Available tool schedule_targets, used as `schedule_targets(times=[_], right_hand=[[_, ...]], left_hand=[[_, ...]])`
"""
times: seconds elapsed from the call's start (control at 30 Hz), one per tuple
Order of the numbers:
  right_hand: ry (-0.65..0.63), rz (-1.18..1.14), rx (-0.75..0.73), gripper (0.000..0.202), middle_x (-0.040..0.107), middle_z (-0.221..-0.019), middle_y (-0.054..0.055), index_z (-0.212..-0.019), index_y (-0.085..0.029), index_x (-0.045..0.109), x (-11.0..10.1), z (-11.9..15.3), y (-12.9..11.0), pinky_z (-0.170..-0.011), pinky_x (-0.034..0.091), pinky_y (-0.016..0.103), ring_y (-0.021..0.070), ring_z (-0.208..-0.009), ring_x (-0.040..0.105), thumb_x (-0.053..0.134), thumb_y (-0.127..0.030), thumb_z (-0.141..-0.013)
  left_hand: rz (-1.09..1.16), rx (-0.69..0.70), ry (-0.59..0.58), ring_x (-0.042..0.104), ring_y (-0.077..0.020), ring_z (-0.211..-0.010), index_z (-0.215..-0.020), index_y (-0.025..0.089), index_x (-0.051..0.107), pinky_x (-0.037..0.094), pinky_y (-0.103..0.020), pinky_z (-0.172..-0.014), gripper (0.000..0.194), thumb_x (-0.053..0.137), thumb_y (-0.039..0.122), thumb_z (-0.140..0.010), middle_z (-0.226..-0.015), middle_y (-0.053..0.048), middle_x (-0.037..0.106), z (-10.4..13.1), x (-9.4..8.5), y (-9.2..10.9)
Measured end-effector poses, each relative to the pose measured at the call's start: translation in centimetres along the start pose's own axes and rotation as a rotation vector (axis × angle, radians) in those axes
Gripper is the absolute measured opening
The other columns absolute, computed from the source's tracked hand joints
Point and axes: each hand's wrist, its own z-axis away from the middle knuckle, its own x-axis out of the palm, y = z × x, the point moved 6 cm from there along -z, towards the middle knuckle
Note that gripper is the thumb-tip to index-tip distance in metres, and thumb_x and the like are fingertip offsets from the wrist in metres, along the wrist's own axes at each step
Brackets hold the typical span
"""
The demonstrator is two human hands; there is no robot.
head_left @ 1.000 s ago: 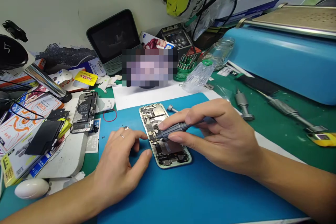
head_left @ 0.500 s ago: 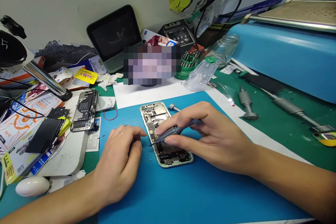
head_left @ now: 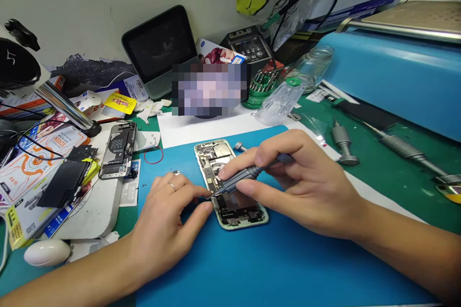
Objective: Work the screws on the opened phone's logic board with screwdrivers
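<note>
Mat (head_left: 201, 259) under you, blue and spread along the near side of the tabletop (head_left: 306, 110), and there's the opened phone (head_left: 230, 204) lying at a slant towards the mat's far edge. Your left hand (head_left: 158, 225) is low over the mat, index finger and thumb at the phone's left side; whether they pinch some tiny part, I can't tell. Your right hand (head_left: 306, 187) has the screwdriver (head_left: 239, 177) gripped between thumb and fingers, tip down by that same side. So it's close work at the phone's edge, I'd judge, and the next move calls for a steady tip, light pressure and left fingertips clear of the bare boards. Farther out, a second opened phone (head_left: 118, 151) sits towards the left edge, and beyond the mat the bit holder (head_left: 261, 91) stands before the jar (head_left: 319, 67).
</note>
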Motion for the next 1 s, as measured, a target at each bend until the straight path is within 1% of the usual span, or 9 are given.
schedule_targets(times=[0.1,0.23,0.4,0.57,0.67,0.77,0.87,1.0], right_hand=[[0.004,0.026,0.000,0.029,0.079,-0.101,-0.004,-0.101,-0.033,0.049,0.0,-0.1,0.1,-0.077,0.060,0.028,0.0164,-0.093,0.076,0.070,-0.015,-0.093],[0.005,0.037,0.004,0.029,0.079,-0.102,-0.005,-0.102,-0.032,0.048,0.0,-0.1,0.1,-0.075,0.060,0.026,0.0144,-0.092,0.076,0.070,-0.014,-0.093],[0.024,0.037,0.008,0.028,0.080,-0.099,-0.004,-0.100,-0.031,0.050,0.0,-0.1,0.0,-0.076,0.061,0.026,0.0154,-0.091,0.078,0.073,-0.016,-0.093],[0.030,-0.011,0.036,0.028,0.078,-0.098,-0.005,-0.100,-0.031,0.051,0.1,-0.3,0.0,-0.077,0.063,0.022,0.0127,-0.091,0.077,0.074,-0.017,-0.092],[0.002,-0.023,0.055,0.028,0.076,-0.101,-0.005,-0.103,-0.031,0.051,0.2,-0.3,0.1,-0.077,0.063,0.021,0.0115,-0.092,0.076,0.070,-0.015,-0.093],[-0.016,-0.010,0.074,0.025,0.076,-0.105,-0.001,-0.106,-0.030,0.050,0.2,-0.3,0.4,-0.077,0.064,0.024,0.0139,-0.094,0.076,0.067,-0.015,-0.095],[-0.020,-0.007,0.061,0.021,0.077,-0.103,0.004,-0.104,-0.027,0.052,0.1,-0.4,0.9,-0.078,0.065,0.030,0.0187,-0.095,0.078,0.071,-0.026,-0.096],[-0.011,0.023,0.004,0.027,0.078,-0.096,0.005,-0.101,-0.025,0.055,0.3,-0.7,1.0,-0.079,0.065,0.034,0.0204,-0.090,0.079,0.073,-0.043,-0.094]], left_hand=[[-0.001,0.006,-0.001,0.056,-0.0202,-0.086,-0.103,0.027,0.069,0.034,-0.037,-0.075,0.010,0.059,0.024,-0.105,-0.091,0.003,0.068,0.0,0.1,-0.1],[-0.002,0.015,0.009,0.056,-0.0196,-0.085,-0.101,0.027,0.069,0.033,-0.037,-0.075,0.012,0.059,0.024,-0.105,-0.089,0.003,0.068,0.0,0.0,-0.1],[0.005,0.031,0.010,0.056,-0.0196,-0.083,-0.098,0.026,0.070,0.034,-0.037,-0.074,0.013,0.060,0.023,-0.105,-0.086,0.003,0.068,0.1,0.0,0.0],[0.007,0.031,0.016,0.057,-0.0199,-0.082,-0.096,0.026,0.070,0.034,-0.037,-0.074,0.014,0.060,0.023,-0.105,-0.085,0.003,0.068,0.1,0.0,-0.2],[0.005,0.036,0.025,0.057,-0.0201,-0.081,-0.094,0.026,0.070,0.034,-0.036,-0.074,0.014,0.060,0.023,-0.105,-0.085,0.002,0.069,0.0,-0.1,-0.2],[0.002,0.057,0.051,0.057,-0.0200,-0.081,-0.093,0.024,0.069,0.035,-0.036,-0.075,0.015,0.061,0.023,-0.105,-0.084,0.002,0.069,-0.1,-0.2,-0.2],[0.003,0.080,0.064,0.056,-0.0191,-0.079,-0.092,0.023,0.070,0.036,-0.036,-0.076,0.015,0.061,0.023,-0.104,-0.082,0.002,0.068,0.0,-0.3,-0.2],[-0.013,0.107,0.070,0.057,-0.0185,-0.078,-0.091,0.022,0.072,0.037,-0.035,-0.077,0.017,0.062,0.025,-0.104,-0.082,0.001,0.069,0.2,-0.3,-0.4]])
